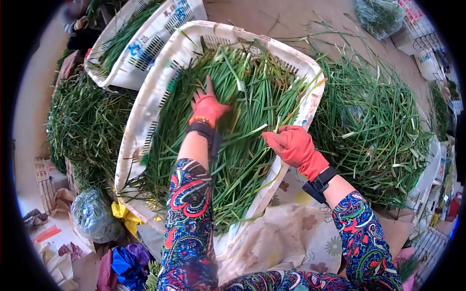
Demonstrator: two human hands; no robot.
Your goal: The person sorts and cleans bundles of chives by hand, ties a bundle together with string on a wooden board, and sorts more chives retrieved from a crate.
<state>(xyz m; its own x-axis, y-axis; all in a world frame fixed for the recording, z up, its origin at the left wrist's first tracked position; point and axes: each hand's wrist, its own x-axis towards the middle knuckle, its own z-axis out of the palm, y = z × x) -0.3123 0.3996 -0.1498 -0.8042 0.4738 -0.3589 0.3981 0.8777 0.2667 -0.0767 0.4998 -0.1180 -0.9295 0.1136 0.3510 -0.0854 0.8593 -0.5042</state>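
Note:
A white slatted basket (133,123) full of long green leafy stalks (238,165) lies in front of me. My left hand (209,107), in a red glove, rests on the stalks in the basket's left half, fingers spread, its thumb side partly blurred. Over the right rim is my right hand (292,148), also red-gloved, with its fingers pinched round a few green stalks whose pale ends stick out toward the left. A patterned cloth (301,228) covers the area below the right hand.
Loose greens lie heaped at the right (374,131) and left (87,126). Another white basket (145,46) stands at the upper left, near a person's hand (81,23). A clear plastic bag (94,216) sits lower left, beside yellow plastic (127,217).

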